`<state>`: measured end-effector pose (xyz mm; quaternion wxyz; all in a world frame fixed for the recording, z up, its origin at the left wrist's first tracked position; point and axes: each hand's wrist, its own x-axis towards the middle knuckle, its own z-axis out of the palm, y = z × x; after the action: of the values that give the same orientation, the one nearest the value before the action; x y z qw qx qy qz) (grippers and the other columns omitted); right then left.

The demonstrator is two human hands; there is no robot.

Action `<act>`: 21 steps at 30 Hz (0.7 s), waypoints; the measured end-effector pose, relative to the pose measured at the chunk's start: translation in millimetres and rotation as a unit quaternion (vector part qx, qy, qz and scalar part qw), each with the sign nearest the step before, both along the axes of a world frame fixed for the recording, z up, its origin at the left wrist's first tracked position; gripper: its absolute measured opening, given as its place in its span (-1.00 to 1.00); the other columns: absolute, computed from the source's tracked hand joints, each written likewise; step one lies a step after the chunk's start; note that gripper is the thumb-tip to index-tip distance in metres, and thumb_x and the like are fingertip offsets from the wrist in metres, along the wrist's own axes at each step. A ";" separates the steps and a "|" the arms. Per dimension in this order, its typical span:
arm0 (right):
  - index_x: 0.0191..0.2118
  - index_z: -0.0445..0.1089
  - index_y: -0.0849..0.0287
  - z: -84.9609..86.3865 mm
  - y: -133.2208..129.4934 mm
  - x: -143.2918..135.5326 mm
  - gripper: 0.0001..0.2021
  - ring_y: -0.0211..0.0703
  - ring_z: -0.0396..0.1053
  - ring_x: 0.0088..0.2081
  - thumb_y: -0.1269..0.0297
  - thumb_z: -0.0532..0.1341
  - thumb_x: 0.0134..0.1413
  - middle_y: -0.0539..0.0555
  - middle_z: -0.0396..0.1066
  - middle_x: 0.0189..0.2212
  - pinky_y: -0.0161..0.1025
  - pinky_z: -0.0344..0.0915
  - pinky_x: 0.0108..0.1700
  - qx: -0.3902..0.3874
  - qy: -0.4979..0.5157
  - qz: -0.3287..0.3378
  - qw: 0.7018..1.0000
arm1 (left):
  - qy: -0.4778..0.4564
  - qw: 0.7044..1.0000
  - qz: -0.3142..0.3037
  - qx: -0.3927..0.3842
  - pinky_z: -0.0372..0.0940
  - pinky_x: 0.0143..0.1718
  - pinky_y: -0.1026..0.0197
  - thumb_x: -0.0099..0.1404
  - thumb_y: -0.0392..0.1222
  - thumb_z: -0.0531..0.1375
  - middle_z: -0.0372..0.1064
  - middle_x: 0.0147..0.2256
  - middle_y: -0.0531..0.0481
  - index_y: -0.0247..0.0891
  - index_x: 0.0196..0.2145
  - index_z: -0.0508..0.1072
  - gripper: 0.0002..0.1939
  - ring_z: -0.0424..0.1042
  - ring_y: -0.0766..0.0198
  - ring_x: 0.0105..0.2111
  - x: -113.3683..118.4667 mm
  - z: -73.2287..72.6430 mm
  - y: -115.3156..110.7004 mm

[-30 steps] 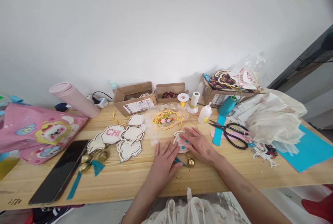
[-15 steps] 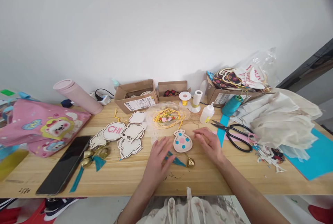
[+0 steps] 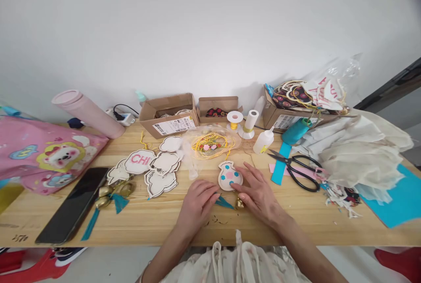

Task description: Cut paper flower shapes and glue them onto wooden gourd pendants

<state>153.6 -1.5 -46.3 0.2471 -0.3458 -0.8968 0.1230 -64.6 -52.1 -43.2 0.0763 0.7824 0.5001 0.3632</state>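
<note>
A pouch-shaped ornament [image 3: 224,183] with blue and pink patches lies in front of me, a yellow cord at its top. Below it are a gold bell [image 3: 239,204] and a teal tassel [image 3: 225,202]. My left hand [image 3: 198,200] is closed, its thumb and fingertips together at the tassel's left end. My right hand [image 3: 259,192] rests with fingers apart at the ornament's right side. One fingertip touches its lower edge, and the thumb is over the bell, partly hiding it.
Left are wooden cutouts [image 3: 161,182], brass bells [image 3: 104,196] and a phone [image 3: 72,206]. Behind lie yellow cords [image 3: 212,144] and a glue bottle [image 3: 263,141]. Scissors [image 3: 297,170], a teal thread spool [image 3: 297,131] and pale fabric [image 3: 362,147] are right. Cardboard boxes [image 3: 173,127] stand by the wall.
My right hand has moved left and down onto the ornament and the bell. My left hand's spread fingers have closed together at the tassel's end. The view has shifted slightly.
</note>
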 end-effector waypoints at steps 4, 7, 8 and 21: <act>-0.05 0.42 0.08 -2.0 0.2 -1.6 -0.69 0.15 -0.06 0.23 0.27 0.04 0.16 0.18 0.19 0.13 0.19 0.15 0.09 0.013 -0.017 -0.003 1.000 | 0.045 0.999 -0.018 0.005 0.21 0.01 0.02 0.25 -0.27 0.14 0.51 -0.24 -0.02 -0.22 -0.21 0.47 -0.84 0.41 0.23 -0.19 2.6 2.5 -6.2; -0.04 0.41 0.10 -2.4 -0.1 -3.0 -0.69 0.16 -0.03 0.22 0.29 0.04 0.16 0.20 0.21 0.12 0.19 0.18 0.07 0.021 -0.022 -0.016 0.999 | 0.072 0.997 -0.018 0.019 0.20 0.02 0.00 0.28 -0.24 0.09 0.52 -0.25 -0.02 -0.21 -0.26 0.48 -0.84 0.42 0.21 -0.18 2.6 4.7 -11.3; -0.03 0.41 0.11 -3.2 0.3 -3.1 -0.69 0.16 -0.03 0.22 0.29 0.04 0.16 0.20 0.22 0.12 0.19 0.18 0.07 0.023 -0.022 -0.021 0.999 | 0.075 0.997 -0.011 0.026 0.20 0.02 -0.01 0.29 -0.25 0.08 0.53 -0.26 -0.02 -0.21 -0.27 0.48 -0.83 0.43 0.21 -0.19 1.9 5.0 -12.7; -0.30 0.45 0.11 42.2 -7.6 -16.5 -0.86 -0.17 0.43 -0.33 0.34 0.13 0.12 0.06 0.48 -0.42 -0.22 0.40 -0.29 -0.006 0.265 -0.163 0.950 | -0.286 0.932 0.164 -0.152 0.39 -0.33 0.21 0.17 -0.09 0.19 0.48 -0.48 0.01 -0.22 -0.33 0.51 -0.82 0.47 0.25 -0.43 -17.7 15.6 -20.0</act>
<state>137.1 -9.1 -4.1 0.4910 -0.4436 -0.7295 0.1733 -82.3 -72.0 -27.6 0.2734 0.5315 0.6281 0.4983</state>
